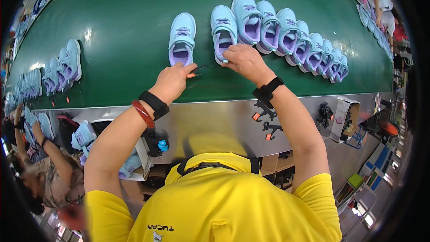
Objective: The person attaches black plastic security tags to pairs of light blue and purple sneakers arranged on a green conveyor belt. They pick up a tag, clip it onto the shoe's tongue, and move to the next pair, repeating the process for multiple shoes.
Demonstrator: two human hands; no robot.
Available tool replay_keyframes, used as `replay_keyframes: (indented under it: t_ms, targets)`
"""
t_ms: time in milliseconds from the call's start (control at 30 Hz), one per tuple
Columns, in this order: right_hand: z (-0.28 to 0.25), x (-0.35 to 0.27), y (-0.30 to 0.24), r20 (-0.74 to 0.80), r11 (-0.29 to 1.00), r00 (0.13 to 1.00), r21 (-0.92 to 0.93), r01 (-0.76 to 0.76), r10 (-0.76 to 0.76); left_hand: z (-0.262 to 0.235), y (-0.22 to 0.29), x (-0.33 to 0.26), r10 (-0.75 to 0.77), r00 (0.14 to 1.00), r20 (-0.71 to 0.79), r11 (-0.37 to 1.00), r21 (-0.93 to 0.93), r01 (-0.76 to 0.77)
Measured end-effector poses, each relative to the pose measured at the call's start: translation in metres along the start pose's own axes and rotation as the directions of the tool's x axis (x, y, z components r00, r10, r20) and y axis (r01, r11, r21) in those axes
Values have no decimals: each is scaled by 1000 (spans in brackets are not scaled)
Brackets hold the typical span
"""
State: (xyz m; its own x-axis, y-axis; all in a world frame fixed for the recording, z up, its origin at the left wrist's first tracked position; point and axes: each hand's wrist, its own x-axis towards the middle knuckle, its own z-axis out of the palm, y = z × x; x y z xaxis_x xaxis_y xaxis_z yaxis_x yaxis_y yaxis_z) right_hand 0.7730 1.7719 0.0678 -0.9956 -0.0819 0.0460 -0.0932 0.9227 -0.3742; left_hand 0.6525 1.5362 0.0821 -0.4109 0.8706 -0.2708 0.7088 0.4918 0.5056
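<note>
Two light-blue children's sneakers with lilac linings lie on the green surface in front of me, toes pointing away. My left hand [172, 80] is closed at the heel of the left sneaker [182, 31]. A black plastic shoe hanger with an orange tag [192, 75] sticks out from its fingers; how it meets the shoe is hidden. With fingers pinched, my right hand [247, 62] grips the heel of the other sneaker [223, 22]. That heel is partly covered by the fingers.
A slanting row of matching sneakers [287, 31] runs right on the green conveyor belt [134, 27]; more sneakers [71, 60] stand left. Loose black hangers [271, 127] lie on the metal ledge [215, 121]. A white carton [344, 118] stands right. A co-worker [58, 170] works at left.
</note>
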Motion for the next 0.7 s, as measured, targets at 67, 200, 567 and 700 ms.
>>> replay_keyframes:
  t_ms: [67,200,567,700]
  targets:
    - [0,7,-17,-23,994,997,-83,73,-75,-3,3,1,-42,999,18,999,-5,42]
    - [1,18,-33,-16,984,997,-160,74,-77,2,0,-1,-10,999,-44,1000,-26,9]
    - [14,42,-47,-61,993,998,115,24,-17,-5,-33,-23,91,964,-252,927,-331,-174]
    - [8,25,-50,-217,839,973,542,50,83,-24,-44,-36,49,997,-59,988,-145,-57]
